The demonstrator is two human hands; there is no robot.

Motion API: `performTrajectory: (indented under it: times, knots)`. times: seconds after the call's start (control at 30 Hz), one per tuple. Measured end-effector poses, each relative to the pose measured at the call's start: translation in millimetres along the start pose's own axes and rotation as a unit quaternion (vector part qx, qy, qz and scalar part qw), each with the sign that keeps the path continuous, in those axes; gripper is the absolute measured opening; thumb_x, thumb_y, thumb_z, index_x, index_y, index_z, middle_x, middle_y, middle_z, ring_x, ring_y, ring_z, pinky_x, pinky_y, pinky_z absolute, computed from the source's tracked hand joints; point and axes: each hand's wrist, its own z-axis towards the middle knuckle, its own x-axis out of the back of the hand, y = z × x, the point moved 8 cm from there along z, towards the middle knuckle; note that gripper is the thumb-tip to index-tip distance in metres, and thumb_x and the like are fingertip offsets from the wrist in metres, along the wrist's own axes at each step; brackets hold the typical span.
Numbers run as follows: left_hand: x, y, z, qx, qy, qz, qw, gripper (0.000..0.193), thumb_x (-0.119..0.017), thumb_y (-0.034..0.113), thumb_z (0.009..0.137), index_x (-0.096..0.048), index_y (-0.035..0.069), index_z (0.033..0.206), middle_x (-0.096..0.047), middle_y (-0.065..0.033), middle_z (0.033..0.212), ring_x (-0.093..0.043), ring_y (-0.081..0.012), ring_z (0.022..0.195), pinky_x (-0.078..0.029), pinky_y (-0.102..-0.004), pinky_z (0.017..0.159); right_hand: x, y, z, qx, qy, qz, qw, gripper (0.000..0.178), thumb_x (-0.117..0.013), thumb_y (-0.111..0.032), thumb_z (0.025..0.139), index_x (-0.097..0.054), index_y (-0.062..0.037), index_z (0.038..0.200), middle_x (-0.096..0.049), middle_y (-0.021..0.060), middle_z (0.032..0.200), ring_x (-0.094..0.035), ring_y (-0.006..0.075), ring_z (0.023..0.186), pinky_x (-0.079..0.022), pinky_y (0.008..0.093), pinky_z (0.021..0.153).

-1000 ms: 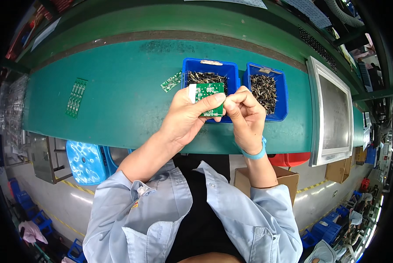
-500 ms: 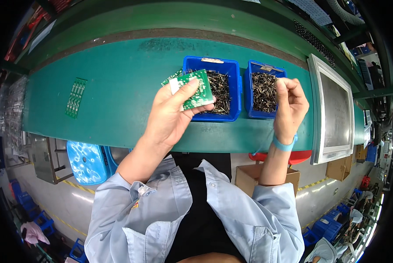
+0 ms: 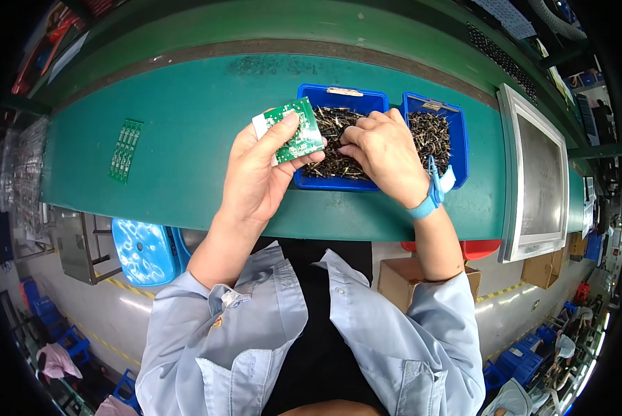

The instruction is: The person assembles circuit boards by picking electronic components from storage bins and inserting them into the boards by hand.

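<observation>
My left hand (image 3: pixel 254 166) is closed on a green circuit board (image 3: pixel 304 140), thumb on its face and fingers beneath. The board is tilted above the left edge of a blue bin (image 3: pixel 338 185). Many small dark parts with metal leads (image 3: pixel 334 123) fill that bin. Over its right side, my right hand (image 3: pixel 388 154) reaches down among the parts with its fingertips pinched together. Whatever is between those fingertips is hidden. A second blue bin (image 3: pixel 458 166), holding similar leaded parts (image 3: pixel 429 132), stands just right of this hand. A blue strap (image 3: pixel 427 206) circles my right wrist.
Another green circuit board (image 3: pixel 125 151) lies at the left of the green table (image 3: pixel 186 139). A metal-framed panel (image 3: pixel 536 173) borders the right end. Below the front edge are a blue stool (image 3: pixel 144 253), a red stool (image 3: pixel 481 248) and a cardboard box (image 3: pixel 397 281).
My right hand has moved left from the right bin into the left bin, turning palm down. My left hand and its board have shifted slightly left.
</observation>
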Motion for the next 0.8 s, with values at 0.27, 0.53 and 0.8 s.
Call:
performTrajectory:
  times: [0.27,0.53,0.8]
  knots:
    - [-7,-5,3,0.009,-0.034,0.002,0.999,0.019,-0.053,0.008,0.082,-0.049,-0.007,0.094,-0.058,-0.0136,0.081,-0.058,-0.0166,0.065,-0.053,-0.0259,0.058,23,19,-1,-0.039,0.103,0.246,0.963,0.007,-0.057,-0.005,0.073,-0.058,0.0016,0.075,-0.055,0.0091,0.062,-0.051,0.0229,0.053,-0.040,0.0307,0.052]
    - [-6,-9,4,0.022,-0.035,0.000,0.999,0.019,-0.053,0.008,0.082,-0.049,-0.006,0.094,-0.058,-0.0136,0.082,-0.058,-0.0160,0.065,-0.053,-0.0254,0.058,20,23,-3,-0.023,0.111,0.315,0.942,0.009,-0.053,0.001,0.074,-0.057,0.0049,0.082,-0.057,0.0102,0.068,-0.055,0.0218,0.055,-0.042,0.0291,0.052]
    - [-5,-9,4,0.019,-0.032,0.010,0.999,0.018,-0.053,0.008,0.082,-0.050,-0.006,0.094,-0.058,-0.0136,0.084,-0.058,-0.0156,0.066,-0.053,-0.0256,0.058,10,24,-2,-0.089,0.035,0.419,0.903,0.010,-0.055,0.004,0.071,-0.056,0.0063,0.081,-0.059,0.0124,0.081,-0.056,0.0205,0.056,-0.043,0.0287,0.052]
